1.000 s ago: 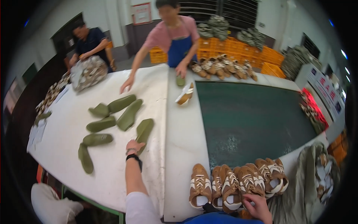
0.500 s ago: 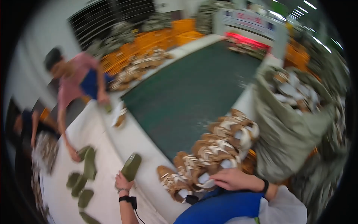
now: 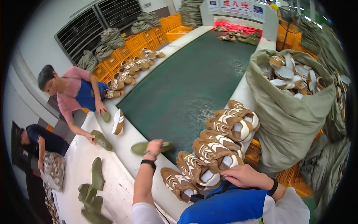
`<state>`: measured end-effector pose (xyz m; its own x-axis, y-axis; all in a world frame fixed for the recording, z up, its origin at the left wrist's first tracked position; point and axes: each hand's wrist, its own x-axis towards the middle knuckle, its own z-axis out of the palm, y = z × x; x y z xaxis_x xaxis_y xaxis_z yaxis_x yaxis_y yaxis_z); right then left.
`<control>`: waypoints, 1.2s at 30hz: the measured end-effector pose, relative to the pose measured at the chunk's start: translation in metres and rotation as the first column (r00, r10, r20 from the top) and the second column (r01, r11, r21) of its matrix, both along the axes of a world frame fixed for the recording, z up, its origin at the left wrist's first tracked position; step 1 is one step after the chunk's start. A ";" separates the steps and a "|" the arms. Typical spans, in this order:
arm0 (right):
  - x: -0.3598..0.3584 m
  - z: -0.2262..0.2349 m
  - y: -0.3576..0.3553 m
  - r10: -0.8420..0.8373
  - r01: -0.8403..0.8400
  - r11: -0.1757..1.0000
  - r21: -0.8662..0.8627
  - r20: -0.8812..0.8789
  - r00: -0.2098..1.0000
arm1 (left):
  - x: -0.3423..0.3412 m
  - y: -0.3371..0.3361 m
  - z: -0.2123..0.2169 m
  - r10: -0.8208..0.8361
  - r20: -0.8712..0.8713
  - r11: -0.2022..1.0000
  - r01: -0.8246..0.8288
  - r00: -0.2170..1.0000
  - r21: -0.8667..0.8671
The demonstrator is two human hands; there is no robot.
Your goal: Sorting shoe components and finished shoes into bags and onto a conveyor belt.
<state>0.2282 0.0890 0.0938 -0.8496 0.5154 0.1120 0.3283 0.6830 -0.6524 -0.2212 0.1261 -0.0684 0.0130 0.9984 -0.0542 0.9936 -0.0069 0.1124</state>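
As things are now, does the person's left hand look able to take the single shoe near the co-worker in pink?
Probably not at once: the left hand holds a green last. Apart from that, nothing seems to stand between it and the single shoe.

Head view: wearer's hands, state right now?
Left hand: closed on a green last.
Right hand: fingertips at the heels of the brown shoes; whether gripping, can't tell.

Olive-green foot-shaped form sideways in the left grip, white-striped brown lace-up sneakers in a close row
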 end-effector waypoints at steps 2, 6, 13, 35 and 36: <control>-0.002 -0.002 0.003 -0.001 0.002 1.000 0.017 -0.008 1.000 | 0.023 0.026 -0.009 -0.176 -0.040 0.979 0.179 0.984 0.097; -0.006 0.001 0.005 -0.035 0.035 0.999 0.004 0.009 0.999 | 0.055 0.046 -0.042 -0.093 -0.079 0.988 0.102 0.992 0.114; -0.005 0.003 0.015 -0.040 0.040 0.998 -0.040 0.015 0.999 | 0.046 0.049 -0.033 -0.141 -0.093 0.985 0.149 0.986 0.086; -0.029 0.010 0.037 -0.046 0.064 0.970 -0.233 0.080 0.996 | -0.173 -0.080 0.020 0.776 -0.080 0.608 -0.706 0.626 0.363; -0.030 0.009 0.037 -0.043 0.059 0.972 -0.229 0.075 0.996 | -0.176 -0.085 0.016 0.791 -0.079 0.597 -0.736 0.607 0.318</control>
<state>0.1984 0.1262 0.1027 -0.8232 0.5630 -0.0733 0.4086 0.4979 -0.7649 -0.3971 0.0415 -0.0521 -0.7435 0.6139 0.2652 0.6419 0.7664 0.0251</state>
